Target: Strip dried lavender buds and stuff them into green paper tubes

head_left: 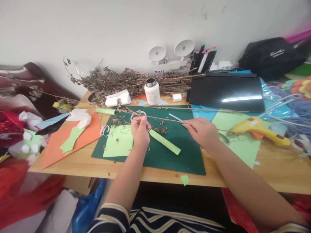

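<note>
Is a pale wooden table [165, 179], with bare wood showing along the front edge. Carries a dark green mat [167, 163] at the middle — the centre of the clock. At nine o'clock, bears an orange sheet [58, 142]; at three, a light green sheet [247, 155]. Towards two, holds a shiny blue sheet [202, 114], partly covered by a glossy black panel [225, 92]. At twelve, supports an upright white bottle [152, 94]; at one, a small white block [177, 97]; at eleven, a white roll [118, 98]. Along the back, from eleven to one, carries tangled dried plants [107, 81]. Near five — a green scrap [185, 180], right by the front edge.
</note>
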Motion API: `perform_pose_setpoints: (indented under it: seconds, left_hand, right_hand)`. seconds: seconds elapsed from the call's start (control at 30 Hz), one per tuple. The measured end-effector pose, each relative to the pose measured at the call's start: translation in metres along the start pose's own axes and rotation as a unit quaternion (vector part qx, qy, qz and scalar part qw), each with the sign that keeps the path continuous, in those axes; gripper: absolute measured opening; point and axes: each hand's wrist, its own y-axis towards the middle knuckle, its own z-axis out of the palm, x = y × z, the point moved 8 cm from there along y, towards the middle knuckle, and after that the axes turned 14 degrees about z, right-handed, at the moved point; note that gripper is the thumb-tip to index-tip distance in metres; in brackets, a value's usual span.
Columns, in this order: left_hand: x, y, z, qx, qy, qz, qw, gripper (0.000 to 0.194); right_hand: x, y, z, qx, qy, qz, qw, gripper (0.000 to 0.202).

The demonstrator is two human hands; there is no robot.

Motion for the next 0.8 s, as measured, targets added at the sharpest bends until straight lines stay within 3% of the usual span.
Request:
perform_pose_setpoints:
  seconds: [0.23,0.4,0.5,0.63,0.73,0.8]
  left_hand:
    - [0.002,-0.001,0.0,0.019,0.03,0.019,0.999,0.028]
    - [0.009,-0.014,0.006,0.109,0.121,0.033,0.986,0.021]
    - [0.009,-0.021,0.017,0.2,0.19,0.044,0.96,0.016]
    - [0.014,-0.024,0.029,0.32,0.314,0.036,0.893,0.012]
    - [0.022,-0.02,0.025,0.346,0.387,0.004,0.855,0.016]
    - [0.025,-0.015,0.019,0.336,0.399,-0.009,0.853,0.021]
  right_hand:
    - [0.001,-0.001,0.0,0.006,0.023,0.026,0.999,0.02]
    - [0.004,-0.001,0.0,0.015,0.043,0.042,0.998,0.023]
    - [0.003,-0.001,-0.001,0.007,0.037,0.046,0.998,0.022]
    - [-0.002,0.001,-0.004,0.0,0.034,0.053,0.998,0.021]
    - [-0.007,0.003,-0.007,-0.003,0.036,0.063,0.997,0.021]
    - [-0.009,0.004,-0.007,0.001,0.032,0.069,0.997,0.021]
